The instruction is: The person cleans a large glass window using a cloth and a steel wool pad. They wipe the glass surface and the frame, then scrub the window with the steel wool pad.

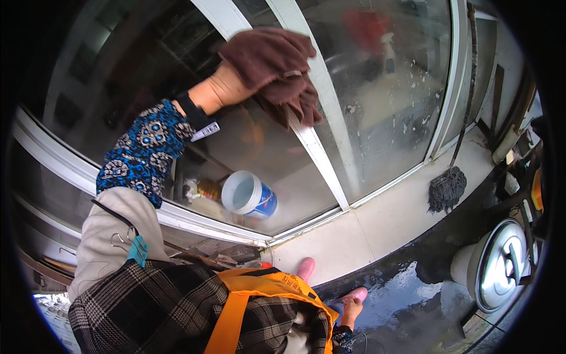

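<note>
My left hand (232,84) grips a brown cloth (278,62), which covers my fingers. The cloth lies against a white door frame upright (316,152), and its loose folds hang over the frame's edge. On both sides of the upright are glass panes (389,106); the right one is streaked with water drops and white marks. My right hand (351,309) hangs low beside my body, over a pink boot (356,294). It is small in view, and its fingers seem curled, but whether they hold anything is hidden.
Behind the glass stands a white and blue bucket (247,194). A dark mop (447,188) leans at the right on the pale tiled ledge (327,239). Beyond the ledge, the ground (398,305) is wet. A pot with a shiny metal lid (502,265) stands lower right.
</note>
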The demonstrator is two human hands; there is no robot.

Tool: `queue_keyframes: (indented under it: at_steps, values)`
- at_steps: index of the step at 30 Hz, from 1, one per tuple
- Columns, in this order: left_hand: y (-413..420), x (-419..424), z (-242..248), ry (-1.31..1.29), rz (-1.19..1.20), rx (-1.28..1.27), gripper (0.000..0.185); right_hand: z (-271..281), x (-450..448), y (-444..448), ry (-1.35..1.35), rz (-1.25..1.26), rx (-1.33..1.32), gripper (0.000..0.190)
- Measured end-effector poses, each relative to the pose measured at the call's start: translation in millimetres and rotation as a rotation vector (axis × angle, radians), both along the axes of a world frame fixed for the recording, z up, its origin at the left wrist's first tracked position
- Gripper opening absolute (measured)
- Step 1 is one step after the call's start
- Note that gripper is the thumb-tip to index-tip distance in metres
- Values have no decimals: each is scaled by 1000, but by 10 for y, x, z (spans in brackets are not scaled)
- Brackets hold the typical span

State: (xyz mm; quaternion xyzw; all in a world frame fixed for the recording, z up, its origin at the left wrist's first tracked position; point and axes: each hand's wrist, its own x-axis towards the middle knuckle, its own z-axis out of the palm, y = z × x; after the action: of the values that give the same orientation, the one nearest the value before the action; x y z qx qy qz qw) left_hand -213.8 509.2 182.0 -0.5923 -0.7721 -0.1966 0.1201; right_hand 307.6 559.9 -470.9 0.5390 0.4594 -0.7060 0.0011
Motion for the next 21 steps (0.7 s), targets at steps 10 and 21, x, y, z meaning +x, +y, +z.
queue_keyframes:
  at_steps: [10, 21]
  values:
    - [-1279, 390, 2780, 1307, 586, 319, 37, 1354, 93, 1311, 19, -146, 116, 8]
    - [-1392, 1952, -167, -315, 591, 274, 42, 4091, -1724, 1408, 626, 622, 15, 59]
